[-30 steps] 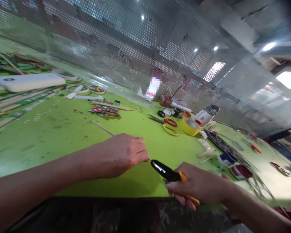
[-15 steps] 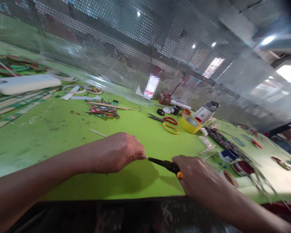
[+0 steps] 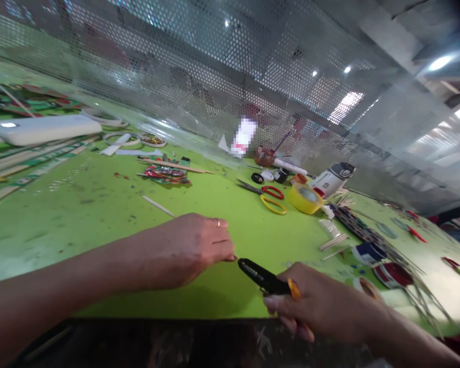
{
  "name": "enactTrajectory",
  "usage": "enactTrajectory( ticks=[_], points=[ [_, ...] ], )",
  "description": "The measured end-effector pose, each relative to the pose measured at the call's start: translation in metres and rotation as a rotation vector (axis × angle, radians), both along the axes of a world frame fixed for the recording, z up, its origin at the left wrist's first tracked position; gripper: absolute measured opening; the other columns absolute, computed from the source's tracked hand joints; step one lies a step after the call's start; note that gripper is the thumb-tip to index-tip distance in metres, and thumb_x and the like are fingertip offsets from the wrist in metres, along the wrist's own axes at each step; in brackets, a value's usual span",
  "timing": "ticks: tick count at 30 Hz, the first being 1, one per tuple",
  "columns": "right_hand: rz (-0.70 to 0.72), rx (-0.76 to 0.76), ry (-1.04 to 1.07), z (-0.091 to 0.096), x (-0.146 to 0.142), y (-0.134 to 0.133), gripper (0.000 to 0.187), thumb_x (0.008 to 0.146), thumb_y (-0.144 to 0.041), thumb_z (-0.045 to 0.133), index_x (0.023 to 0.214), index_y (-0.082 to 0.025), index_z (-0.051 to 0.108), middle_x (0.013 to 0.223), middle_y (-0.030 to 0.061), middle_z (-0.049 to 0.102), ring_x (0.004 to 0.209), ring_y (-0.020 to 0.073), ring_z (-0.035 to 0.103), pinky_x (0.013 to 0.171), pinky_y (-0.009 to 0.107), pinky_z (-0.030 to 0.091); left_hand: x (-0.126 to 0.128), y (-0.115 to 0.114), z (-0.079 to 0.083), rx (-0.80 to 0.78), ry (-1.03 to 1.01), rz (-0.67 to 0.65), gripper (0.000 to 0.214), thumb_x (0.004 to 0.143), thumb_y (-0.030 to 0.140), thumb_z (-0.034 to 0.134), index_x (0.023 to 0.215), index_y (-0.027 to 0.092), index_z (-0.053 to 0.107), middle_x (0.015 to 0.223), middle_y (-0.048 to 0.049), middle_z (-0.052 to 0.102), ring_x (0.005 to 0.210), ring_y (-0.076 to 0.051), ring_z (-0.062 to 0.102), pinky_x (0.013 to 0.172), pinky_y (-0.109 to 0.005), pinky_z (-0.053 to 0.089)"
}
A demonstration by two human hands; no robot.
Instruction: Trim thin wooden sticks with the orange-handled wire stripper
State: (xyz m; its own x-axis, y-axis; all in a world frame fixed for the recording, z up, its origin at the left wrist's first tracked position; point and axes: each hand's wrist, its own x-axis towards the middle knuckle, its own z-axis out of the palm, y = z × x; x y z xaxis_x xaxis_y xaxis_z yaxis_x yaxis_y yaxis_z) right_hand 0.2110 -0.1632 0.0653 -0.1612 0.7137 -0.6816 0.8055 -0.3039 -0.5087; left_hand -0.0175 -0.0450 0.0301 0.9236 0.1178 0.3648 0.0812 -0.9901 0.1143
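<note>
My left hand (image 3: 193, 245) is closed in a pinch on a thin wooden stick (image 3: 158, 205) that runs back over the green table (image 3: 99, 214) behind the hand. A ring shows on one finger. My right hand (image 3: 322, 306) is wrapped round the orange handles of black cutting pliers (image 3: 263, 276). The pliers' jaws point left and meet the stick's tip right at my left fingertips, near the table's front edge.
Red and yellow scissors (image 3: 266, 196), a yellow tape roll (image 3: 304, 198) and a white bottle (image 3: 331, 179) lie at the back right. A white box (image 3: 42, 129), strips and coloured scraps (image 3: 164, 174) sit at the left. A perforated metal screen (image 3: 214, 76) stands behind.
My right hand has turned and drawn back a little towards me, so the pliers' jaws show from the side again. My left hand stays pinched on the stick.
</note>
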Motion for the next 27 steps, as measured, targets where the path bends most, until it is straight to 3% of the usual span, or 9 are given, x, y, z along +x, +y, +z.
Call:
enactTrajectory(
  ticks=[2, 5, 8, 11, 14, 17, 20, 23, 27],
  points=[
    [0.049, 0.204, -0.236, -0.001, 0.000, -0.003, 0.031, 0.088, -0.040, 0.045, 0.071, -0.017, 0.057, 0.065, 0.0037, 0.062, 0.058, 0.0132, 0.056, 0.052, 0.023, 0.033, 0.005, 0.002, -0.001, -0.055, 0.053, -0.058, 0.019, 0.089, 0.008, 0.045, 0.086, 0.017, 0.062, 0.076, -0.0026, 0.063, 0.071, -0.017, 0.054, 0.068, -0.027, 0.041],
    [0.161, 0.453, -0.566, -0.001, -0.002, -0.009, 0.016, 0.082, -0.018, 0.045, 0.078, -0.019, 0.060, 0.073, 0.0058, 0.065, 0.067, 0.0178, 0.059, 0.053, 0.027, 0.026, 0.010, 0.005, -0.002, -0.218, 0.131, -0.014, 0.023, 0.094, 0.019, 0.044, 0.079, 0.018, 0.062, 0.073, -0.0012, 0.064, 0.067, -0.014, 0.055, 0.061, -0.024, 0.039],
    [0.257, 0.553, -0.711, -0.001, -0.007, -0.012, 0.022, 0.075, -0.006, 0.042, 0.079, -0.020, 0.059, 0.072, 0.0047, 0.064, 0.066, 0.0197, 0.059, 0.054, 0.029, 0.022, 0.008, 0.006, -0.002, -0.310, 0.170, 0.023, 0.023, 0.094, 0.020, 0.046, 0.076, 0.019, 0.061, 0.068, 0.0011, 0.064, 0.059, -0.012, 0.055, 0.058, -0.022, 0.038],
    [0.282, 0.582, -0.762, 0.002, -0.013, -0.012, 0.023, 0.074, -0.004, 0.042, 0.078, -0.020, 0.058, 0.072, 0.0049, 0.063, 0.065, 0.0205, 0.059, 0.055, 0.030, 0.021, 0.004, 0.007, -0.003, -0.240, 0.173, -0.015, 0.019, 0.089, 0.011, 0.049, 0.077, 0.019, 0.062, 0.067, 0.0012, 0.064, 0.059, -0.013, 0.055, 0.056, -0.023, 0.036],
    [0.206, 0.515, -0.711, 0.007, -0.015, -0.010, 0.023, 0.075, -0.006, 0.042, 0.079, -0.020, 0.060, 0.073, 0.0048, 0.064, 0.068, 0.0202, 0.060, 0.055, 0.029, 0.024, 0.001, 0.008, -0.004, -0.157, 0.151, -0.040, 0.019, 0.087, 0.007, 0.048, 0.081, 0.019, 0.062, 0.072, -0.0009, 0.065, 0.065, -0.015, 0.058, 0.059, -0.024, 0.037],
    [0.103, 0.412, -0.537, 0.009, -0.015, -0.007, 0.017, 0.084, -0.025, 0.045, 0.078, -0.019, 0.060, 0.077, 0.0065, 0.066, 0.069, 0.0188, 0.060, 0.054, 0.026, 0.029, -0.001, 0.008, -0.002, -0.107, 0.117, -0.053, 0.020, 0.086, 0.007, 0.046, 0.083, 0.018, 0.062, 0.072, -0.0031, 0.065, 0.067, -0.017, 0.058, 0.062, -0.027, 0.039],
    [-0.002, 0.148, -0.212, 0.007, -0.013, -0.005, 0.036, 0.088, -0.045, 0.043, 0.070, -0.017, 0.057, 0.063, 0.0037, 0.060, 0.056, 0.0138, 0.055, 0.052, 0.023, 0.034, -0.004, 0.005, 0.002, -0.062, 0.087, -0.049, 0.025, 0.085, 0.004, 0.042, 0.089, 0.017, 0.063, 0.074, -0.0049, 0.064, 0.069, -0.019, 0.057, 0.065, -0.029, 0.040],
    [-0.095, -0.089, 0.125, 0.001, -0.010, -0.005, 0.038, 0.087, -0.047, 0.044, 0.065, -0.017, 0.054, 0.053, -0.0014, 0.052, 0.045, 0.0095, 0.047, 0.049, 0.021, 0.038, -0.007, 0.001, 0.004, -0.014, 0.070, -0.031, 0.029, 0.083, 0.003, 0.040, 0.097, 0.017, 0.062, 0.077, -0.0068, 0.063, 0.073, -0.022, 0.056, 0.067, -0.031, 0.040],
    [-0.112, -0.118, 0.214, -0.004, -0.006, -0.006, 0.036, 0.086, -0.043, 0.046, 0.063, -0.017, 0.053, 0.051, -0.0023, 0.051, 0.044, 0.0089, 0.047, 0.048, 0.020, 0.039, -0.003, -0.001, -0.002, 0.025, 0.075, -0.046, 0.028, 0.083, 0.004, 0.041, 0.100, 0.015, 0.060, 0.078, -0.0074, 0.062, 0.073, -0.022, 0.054, 0.072, -0.032, 0.041]
  ],
)
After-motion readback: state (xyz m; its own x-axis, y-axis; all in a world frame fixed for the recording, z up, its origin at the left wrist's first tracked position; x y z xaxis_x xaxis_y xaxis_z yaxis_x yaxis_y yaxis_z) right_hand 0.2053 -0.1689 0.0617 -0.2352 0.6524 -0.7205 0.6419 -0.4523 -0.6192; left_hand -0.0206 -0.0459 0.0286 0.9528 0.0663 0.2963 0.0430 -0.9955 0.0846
